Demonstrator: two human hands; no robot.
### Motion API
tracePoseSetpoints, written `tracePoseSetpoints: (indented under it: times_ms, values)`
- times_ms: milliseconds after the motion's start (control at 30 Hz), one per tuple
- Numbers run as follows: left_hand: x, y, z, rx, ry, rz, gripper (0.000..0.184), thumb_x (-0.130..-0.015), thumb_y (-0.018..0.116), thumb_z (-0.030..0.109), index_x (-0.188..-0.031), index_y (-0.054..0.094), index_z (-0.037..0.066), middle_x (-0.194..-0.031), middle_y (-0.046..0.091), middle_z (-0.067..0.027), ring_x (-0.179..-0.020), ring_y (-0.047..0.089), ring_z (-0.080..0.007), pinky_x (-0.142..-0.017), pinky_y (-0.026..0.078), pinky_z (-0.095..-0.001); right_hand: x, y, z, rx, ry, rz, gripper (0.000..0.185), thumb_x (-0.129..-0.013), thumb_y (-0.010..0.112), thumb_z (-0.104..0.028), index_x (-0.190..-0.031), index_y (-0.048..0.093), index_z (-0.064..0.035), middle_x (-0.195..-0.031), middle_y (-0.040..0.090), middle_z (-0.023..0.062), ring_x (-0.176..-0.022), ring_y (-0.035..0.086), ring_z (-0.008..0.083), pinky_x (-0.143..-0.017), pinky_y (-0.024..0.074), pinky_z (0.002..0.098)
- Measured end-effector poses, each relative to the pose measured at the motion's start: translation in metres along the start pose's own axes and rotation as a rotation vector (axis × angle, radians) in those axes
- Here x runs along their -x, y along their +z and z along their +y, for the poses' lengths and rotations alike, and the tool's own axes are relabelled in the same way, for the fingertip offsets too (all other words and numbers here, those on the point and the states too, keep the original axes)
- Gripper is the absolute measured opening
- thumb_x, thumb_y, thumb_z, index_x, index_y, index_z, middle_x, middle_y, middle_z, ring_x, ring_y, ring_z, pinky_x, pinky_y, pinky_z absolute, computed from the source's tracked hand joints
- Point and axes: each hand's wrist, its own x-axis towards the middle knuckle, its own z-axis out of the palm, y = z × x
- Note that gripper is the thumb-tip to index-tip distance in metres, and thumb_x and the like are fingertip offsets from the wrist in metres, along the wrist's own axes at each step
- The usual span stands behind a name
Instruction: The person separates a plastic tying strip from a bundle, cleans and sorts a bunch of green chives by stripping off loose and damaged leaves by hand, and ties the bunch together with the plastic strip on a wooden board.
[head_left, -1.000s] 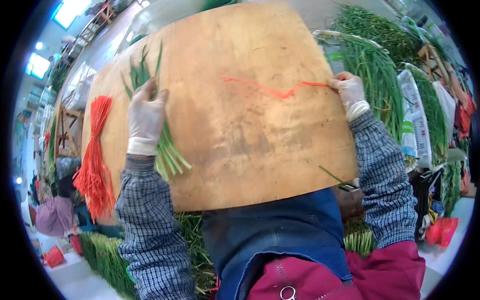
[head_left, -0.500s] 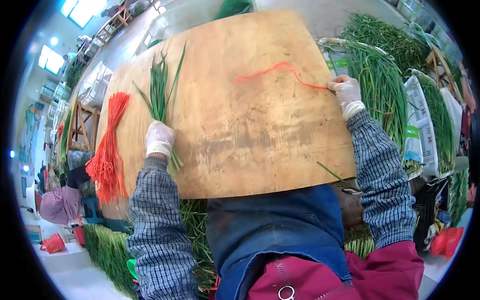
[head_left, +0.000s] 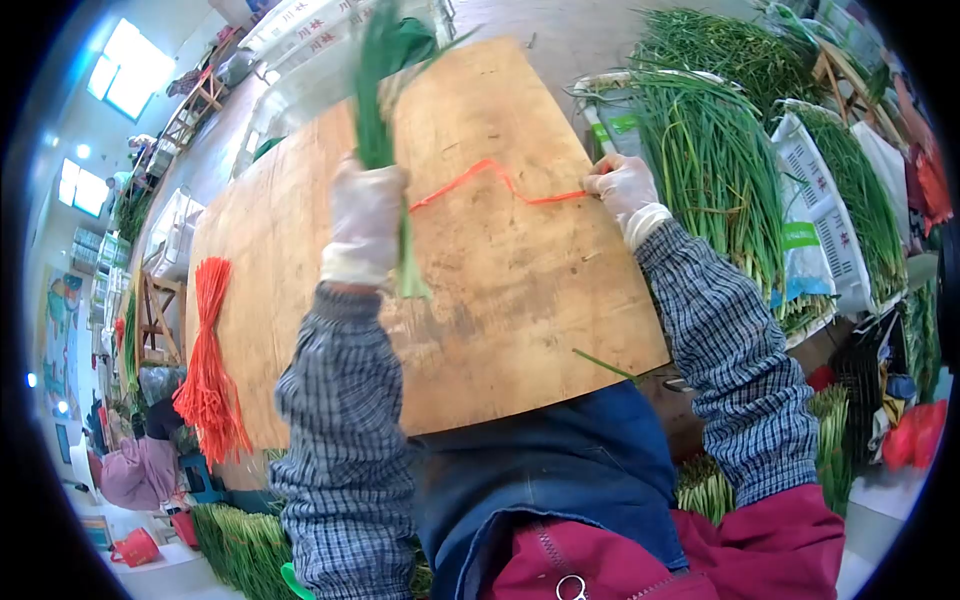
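Observation:
My left hand (head_left: 366,222), in a thin whitish glove, is closed round a small bunch of garlic chives (head_left: 374,115). The bunch stands over the wooden board with its leaves toward the far edge; its tips are smeared by motion. At the board's right edge, my gloved right hand (head_left: 622,188) pinches one end of a red plastic tie (head_left: 557,198). That tie runs left across the board in a loose zigzag, and its other end reaches close to the chives. A thick bundle of red ties (head_left: 210,350) lies at the board's left side.
The wooden board (head_left: 510,290) spans the space before me. A loose green stalk (head_left: 603,363) lies near its front edge. Heaped chives (head_left: 705,150) and a white crate (head_left: 820,210) stand at the right. More chives (head_left: 240,540) are low at left.
My left hand has lifted the chives and moved right, toward the red tie. My right hand keeps its pinch on the tie. The whole view has shifted with my head.

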Motion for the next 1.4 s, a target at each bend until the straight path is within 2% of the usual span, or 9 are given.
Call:
tracePoseSetpoints:
  times_ms: [67, 167, 233, 367, 500, 533, 733, 967, 1400]
  values:
    - [-0.006, 0.035, 0.0, -0.035, 0.004, -0.029, 0.015, -0.07, 0.053, 0.008, -0.082, 0.053, 0.0, -0.062, 0.049, -0.0016, -0.051, 0.045, -0.0098, -0.046, 0.037, -0.0261, 0.004, -0.002, -0.006, 0.011, 0.02, -0.002, 0.022, -0.062, 0.07, -0.021, -0.074, 0.065, -0.0038, -0.071, 0.063, 0.0135, -0.071, 0.06, 0.0246, -0.066, 0.0456, 0.0321]
    - [-0.01, 0.072, -0.015, -0.003, -0.068, -0.062, 0.015, -0.069, 0.056, 0.007, -0.081, 0.054, -0.001, -0.063, 0.051, -0.0023, -0.054, 0.045, -0.0099, -0.047, 0.037, -0.0269, 0.006, 0.003, -0.006, -0.032, -0.034, 0.025, 0.016, -0.065, 0.069, -0.013, -0.071, 0.063, 0.0008, -0.06, 0.06, 0.0073, -0.058, 0.054, 0.0119, -0.055, 0.042, 0.0259]
    - [-0.015, 0.089, -0.036, -0.061, -0.085, -0.057, 0.015, -0.068, 0.057, 0.007, -0.08, 0.054, -0.001, -0.064, 0.051, -0.0022, -0.054, 0.045, -0.01, -0.047, 0.037, -0.0271, 0.006, 0.003, -0.004, -0.017, -0.047, 0.026, 0.016, -0.065, 0.069, -0.013, -0.072, 0.063, 0.001, -0.06, 0.06, 0.0069, -0.057, 0.054, 0.0115, -0.055, 0.0418, 0.0254]
    - [-0.019, 0.102, -0.045, -0.218, -0.105, -0.004, 0.015, -0.069, 0.055, 0.009, -0.072, 0.051, -0.004, -0.063, 0.055, -0.0197, -0.06, 0.056, -0.0324, -0.057, 0.044, -0.0356, 0.007, 0.004, -0.006, -0.035, -0.035, 0.011, 0.015, -0.066, 0.069, -0.011, -0.072, 0.063, 0.0012, -0.061, 0.06, 0.0061, -0.057, 0.053, 0.011, -0.054, 0.0418, 0.0248]
    - [-0.021, 0.093, -0.043, -0.48, 0.041, -0.176, 0.035, -0.072, 0.055, 0.026, -0.08, 0.059, -0.008, -0.073, 0.058, -0.0264, -0.076, 0.059, -0.038, -0.07, 0.046, -0.0393, 0.0, 0.006, 0.003, -0.047, 0.014, -0.047, 0.02, -0.064, 0.07, -0.019, -0.075, 0.064, -0.0027, -0.068, 0.062, 0.0112, -0.067, 0.059, 0.0209, -0.065, 0.0453, 0.0305]
    - [-0.016, 0.083, -0.016, -0.603, -0.099, -0.147, 0.044, -0.074, 0.054, 0.034, -0.086, 0.061, -0.007, -0.081, 0.059, -0.0285, -0.082, 0.059, -0.0393, -0.074, 0.046, -0.0405, 0.0, 0.005, 0.002, -0.068, 0.007, -0.057, 0.021, -0.064, 0.07, -0.019, -0.075, 0.064, -0.0023, -0.068, 0.062, 0.0107, -0.066, 0.058, 0.0197, -0.064, 0.0452, 0.03]
    - [-0.027, 0.034, -0.061, -0.998, 0.31, -0.138, 0.029, -0.074, 0.061, 0.026, -0.088, 0.061, 0.001, -0.085, 0.06, -0.0199, -0.085, 0.057, -0.0326, -0.076, 0.043, -0.0384, 0.003, 0.002, -0.006, -0.213, 0.046, -0.051, 0.011, -0.069, 0.068, -0.006, -0.071, 0.062, 0.0027, -0.062, 0.058, 0.0045, -0.054, 0.051, 0.0096, -0.051, 0.0408, 0.0232]
    - [-0.01, 0.003, -0.086, -0.981, 0.391, -0.281, 0.009, -0.076, 0.054, 0.011, -0.081, 0.058, 0.004, -0.08, 0.059, -0.016, -0.082, 0.055, -0.0342, -0.071, 0.045, -0.0411, 0.005, -0.006, -0.029, -0.383, 0.172, -0.056, 0.009, -0.067, 0.068, -0.002, -0.072, 0.062, 0.0033, -0.059, 0.057, 0.0071, -0.042, 0.046, 0.0106, -0.041, 0.0371, 0.0244]
    - [-0.034, -0.034, -0.101, -0.89, 0.532, -0.235, 0.006, -0.074, 0.055, 0.01, -0.078, 0.056, 0.006, -0.077, 0.057, -0.013, -0.08, 0.054, -0.032, -0.07, 0.044, -0.0393, -0.014, 0.007, -0.042, -0.302, 0.161, -0.033, 0.007, -0.07, 0.066, 0.0, -0.072, 0.061, 0.0033, -0.058, 0.056, 0.0063, -0.044, 0.047, 0.0102, -0.04, 0.0355, 0.0225]
